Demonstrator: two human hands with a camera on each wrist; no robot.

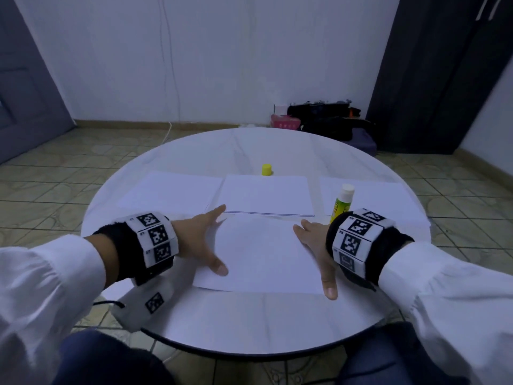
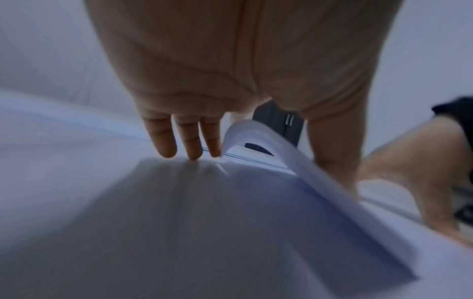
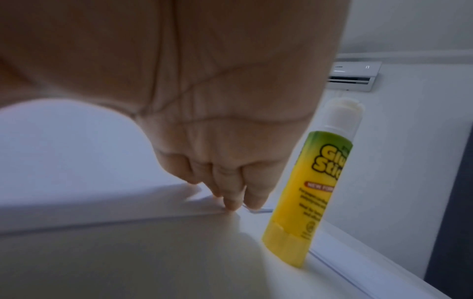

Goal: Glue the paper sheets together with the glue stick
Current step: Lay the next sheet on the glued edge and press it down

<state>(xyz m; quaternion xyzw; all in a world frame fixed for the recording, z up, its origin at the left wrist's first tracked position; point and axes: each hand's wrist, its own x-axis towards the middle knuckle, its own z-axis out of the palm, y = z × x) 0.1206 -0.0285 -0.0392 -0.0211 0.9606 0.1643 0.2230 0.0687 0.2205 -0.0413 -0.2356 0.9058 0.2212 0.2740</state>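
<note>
On the round white bench (image 1: 194, 315), the near paper sheet (image 1: 261, 254) lies flat between our hands, its far edge meeting a second sheet (image 1: 266, 194). It looks light and limp, so we judge the edges best to hold. Our left hand (image 1: 205, 240) and right hand (image 1: 313, 243) press it with straight, released fingers. The uncapped glue stick (image 1: 342, 201) stands just right; its yellow cap (image 1: 267, 169) sits beyond.

Yellow-green glue stick (image 1: 341, 204), yellow cap (image 1: 266, 170), white sheets (image 1: 261, 254).
</note>
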